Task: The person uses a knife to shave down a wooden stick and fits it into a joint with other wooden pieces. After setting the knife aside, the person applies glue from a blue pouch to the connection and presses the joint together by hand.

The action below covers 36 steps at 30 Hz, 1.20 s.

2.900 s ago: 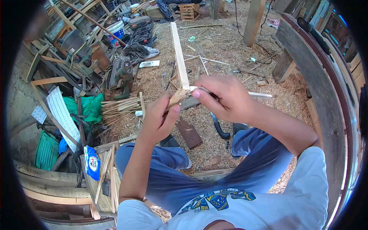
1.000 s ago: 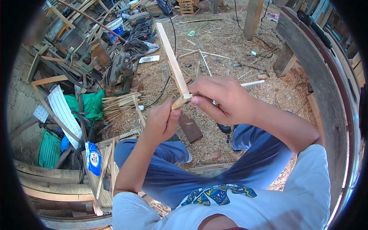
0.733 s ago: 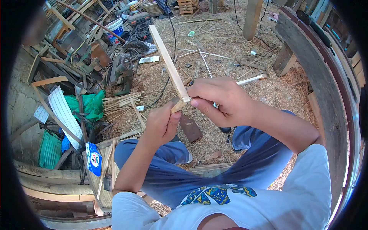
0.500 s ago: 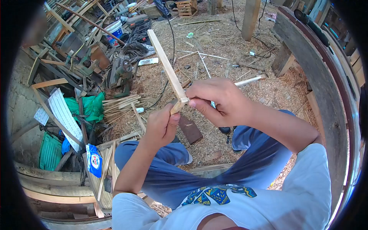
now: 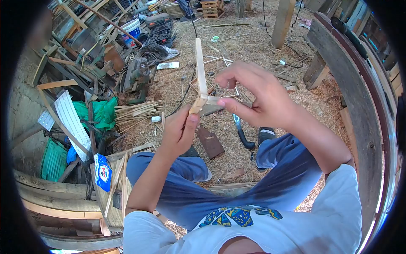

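A light wooden piece made of joined strips stands up in front of me, one long strip pointing away and short ends meeting at a corner. My left hand is closed around the lower end of it, just below the corner. On the other side, my right hand has its fingers apart, with the thumb tip at the short end on the right of the corner. Below them on the ground lie a dark brown board and a hammer-like tool with a dark curved grip.
A blue and white packet lies on a wooden bench at my left. Thin sticks and a green bag are beyond it. A thick grey beam curves along the right. Another person's leg shows at the top.
The wooden piece has turned, so its long strip now points more directly away. My right hand has opened its fingers and lifted them off the corner. The tool on the ground shows more.
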Each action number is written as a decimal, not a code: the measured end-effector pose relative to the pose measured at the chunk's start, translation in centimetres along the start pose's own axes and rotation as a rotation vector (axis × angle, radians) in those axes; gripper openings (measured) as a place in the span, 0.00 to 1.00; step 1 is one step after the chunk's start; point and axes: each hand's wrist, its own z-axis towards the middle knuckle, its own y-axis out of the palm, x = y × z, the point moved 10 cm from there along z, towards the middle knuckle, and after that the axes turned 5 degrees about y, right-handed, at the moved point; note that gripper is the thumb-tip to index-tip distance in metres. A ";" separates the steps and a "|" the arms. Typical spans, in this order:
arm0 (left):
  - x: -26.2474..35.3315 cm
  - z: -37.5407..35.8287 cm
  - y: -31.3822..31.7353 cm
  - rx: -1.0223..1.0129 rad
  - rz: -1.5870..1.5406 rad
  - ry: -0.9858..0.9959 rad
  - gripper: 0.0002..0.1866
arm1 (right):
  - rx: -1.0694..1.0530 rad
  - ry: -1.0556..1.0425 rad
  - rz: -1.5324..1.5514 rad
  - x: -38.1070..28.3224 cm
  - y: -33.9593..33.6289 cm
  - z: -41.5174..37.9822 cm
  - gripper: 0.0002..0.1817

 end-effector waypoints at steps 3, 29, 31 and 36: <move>-0.7 0.0 -0.1 0.013 0.001 -0.028 0.15 | -0.035 0.040 -0.015 0.7 0.7 -0.1 0.17; 3.3 1.1 -0.5 -0.093 0.534 0.259 0.10 | -0.206 0.072 0.162 1.9 4.3 -1.3 0.22; 3.3 1.1 -0.4 -0.114 0.564 0.250 0.10 | -0.223 0.088 0.135 2.4 4.9 -1.5 0.20; 3.3 1.1 -0.5 -0.131 0.596 0.242 0.10 | -0.212 0.127 0.126 2.4 5.1 -1.6 0.18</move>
